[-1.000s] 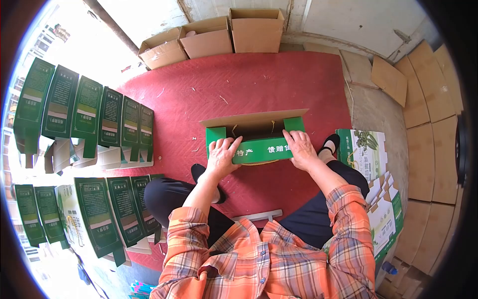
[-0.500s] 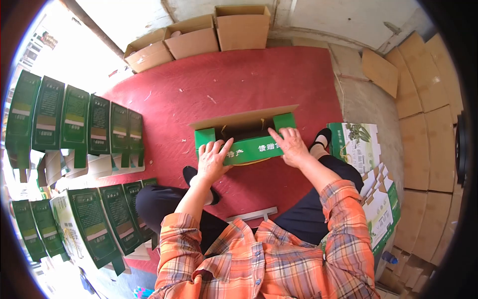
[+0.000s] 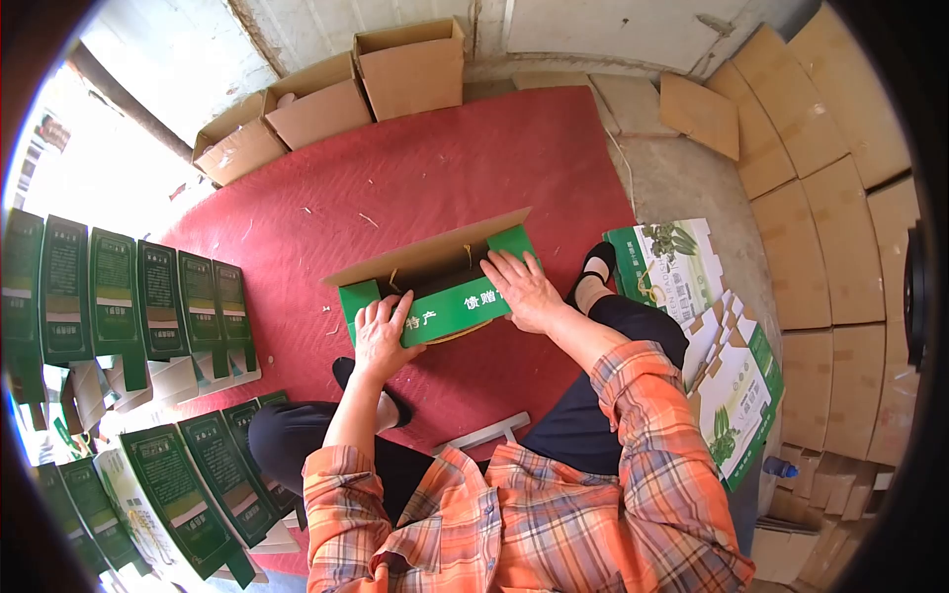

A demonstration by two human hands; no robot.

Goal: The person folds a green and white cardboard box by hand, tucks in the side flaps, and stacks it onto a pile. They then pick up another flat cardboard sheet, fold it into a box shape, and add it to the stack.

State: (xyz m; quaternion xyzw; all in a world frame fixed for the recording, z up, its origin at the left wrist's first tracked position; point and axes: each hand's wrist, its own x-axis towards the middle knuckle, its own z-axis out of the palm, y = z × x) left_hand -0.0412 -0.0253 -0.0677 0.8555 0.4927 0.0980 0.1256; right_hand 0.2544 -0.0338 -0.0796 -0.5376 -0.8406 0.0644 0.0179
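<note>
A green cardboard gift box with white lettering stands on the red carpet between my feet. Its top is open, with a brown flap raised along the far side and yellow cord showing inside. My left hand grips the near left corner, thumb by the rim and fingers over the green panel. At the near right corner, my right hand holds the same panel, its fingers bent over the upper edge. The undersides of both palms are hidden.
Green printed boxes stand in rows on the left. Flat printed cartons lie by my right leg. Open brown boxes line the back wall, and stacked brown cartons fill the right side. A blue-capped bottle lies at lower right.
The view has swung to the right, so everything sits further left in the picture. Both hands stay on the box's near panel, with little change in their grip.
</note>
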